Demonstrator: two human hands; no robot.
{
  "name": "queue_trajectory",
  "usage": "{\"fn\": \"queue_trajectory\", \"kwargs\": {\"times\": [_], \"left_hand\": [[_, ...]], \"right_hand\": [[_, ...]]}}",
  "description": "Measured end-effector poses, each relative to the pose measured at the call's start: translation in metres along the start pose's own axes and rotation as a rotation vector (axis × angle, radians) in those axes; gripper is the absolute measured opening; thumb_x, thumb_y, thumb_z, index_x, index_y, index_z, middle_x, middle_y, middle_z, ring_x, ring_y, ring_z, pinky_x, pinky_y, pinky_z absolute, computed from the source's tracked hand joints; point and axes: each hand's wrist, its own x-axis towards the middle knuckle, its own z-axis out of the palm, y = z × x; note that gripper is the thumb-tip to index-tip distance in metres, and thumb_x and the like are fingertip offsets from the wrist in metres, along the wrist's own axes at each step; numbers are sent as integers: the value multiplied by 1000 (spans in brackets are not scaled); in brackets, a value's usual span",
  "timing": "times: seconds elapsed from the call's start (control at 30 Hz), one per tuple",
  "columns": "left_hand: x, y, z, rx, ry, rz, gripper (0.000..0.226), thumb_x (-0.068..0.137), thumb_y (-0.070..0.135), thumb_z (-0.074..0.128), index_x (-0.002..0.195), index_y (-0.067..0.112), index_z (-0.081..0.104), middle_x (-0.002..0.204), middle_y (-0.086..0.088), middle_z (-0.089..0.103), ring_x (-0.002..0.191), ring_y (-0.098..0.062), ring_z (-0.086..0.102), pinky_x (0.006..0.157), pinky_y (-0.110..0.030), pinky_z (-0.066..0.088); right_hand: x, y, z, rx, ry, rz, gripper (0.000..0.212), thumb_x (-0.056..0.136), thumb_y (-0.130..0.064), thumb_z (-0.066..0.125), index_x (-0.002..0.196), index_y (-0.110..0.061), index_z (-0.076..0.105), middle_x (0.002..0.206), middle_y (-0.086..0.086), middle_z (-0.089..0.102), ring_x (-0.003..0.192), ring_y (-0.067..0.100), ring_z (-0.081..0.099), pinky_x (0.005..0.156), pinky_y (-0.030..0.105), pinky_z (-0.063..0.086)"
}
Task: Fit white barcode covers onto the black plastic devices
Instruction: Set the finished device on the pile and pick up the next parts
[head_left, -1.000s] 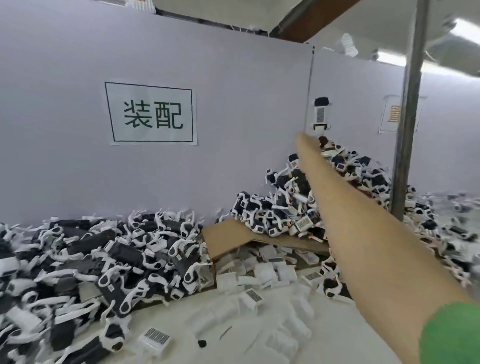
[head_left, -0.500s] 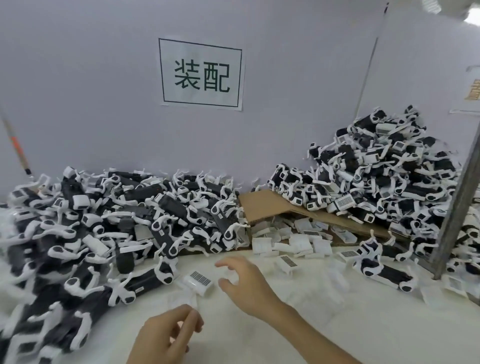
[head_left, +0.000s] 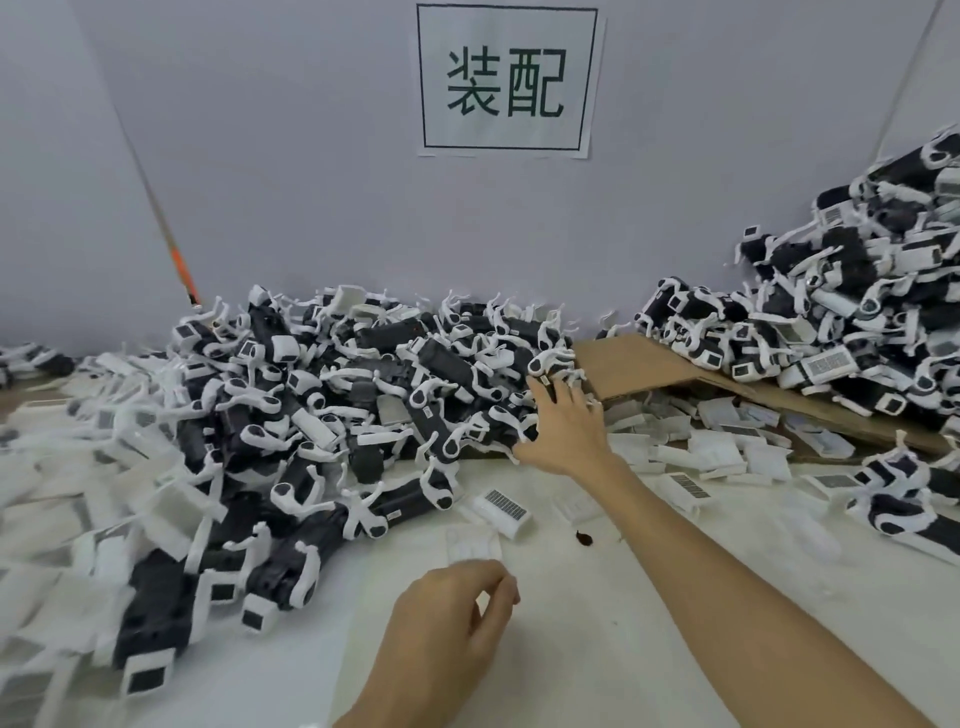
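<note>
- Head view: the right hand (head_left: 566, 431) lies stretched out with fingers straight and spread. It grips nothing, and its fingertips rest at the right end of a big pile of black devices (head_left: 363, 415) with white clips.
- The pile spreads out from those fingertips to the hand's left, on the white table (head_left: 597, 649) against the wall.
- Just to the right of the right hand, a cardboard sheet (head_left: 649, 369) slants upward. Loose white covers (head_left: 727, 447) lie beneath its edge, and a second heap (head_left: 857, 312) of devices is stacked on top of it.
- The left hand (head_left: 447, 618) hovers low over the table, nearer the camera than the right hand. Its fingers are curled towards the thumb, but it cannot be told whether they pinch anything.
- Just beyond the left hand's knuckles lies a flat white cover (head_left: 472, 543), and past that, between the two hands, a barcode cover (head_left: 504, 506) with its label up.
- A small dark speck (head_left: 584, 539) sits on the table beside the right forearm.
- On the wall beyond the right hand hangs a sign (head_left: 506, 78) with two Chinese characters.
</note>
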Motion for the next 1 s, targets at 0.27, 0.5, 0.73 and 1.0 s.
{"fn": "queue_trajectory", "kwargs": {"times": [0.27,0.5,0.73,1.0], "left_hand": [[-2,1,3,-73,-16,68,22,99,36,50,85,29,65,86,20,66,77,-11,61,64,-16,38],[2,6,-3,-651,-47,-92,47,77,53,68,120,45,54,111,22,67,91,-8,67,77,-20,52],[4,2,2,-694,87,-46,98,68,34,84,145,56,27,126,16,59,105,-7,66,83,-27,56],[9,1,-9,-924,326,-166,47,72,26,84,112,39,64,98,6,75,86,-19,74,69,-22,57]], "right_hand": [[-39,16,-31,263,101,-37,61,81,-19,69,138,-28,50,120,6,62,112,27,56,91,44,51],[-100,-4,-62,1505,-25,215,47,82,-1,71,122,-25,63,105,4,71,86,10,70,67,20,53],[-157,-42,-29,2020,-408,285,42,74,-3,65,116,0,64,104,18,70,94,27,66,84,43,55],[-156,-40,-36,1734,-295,50,30,99,-8,47,120,-13,68,119,2,73,115,17,65,89,34,53]]}}
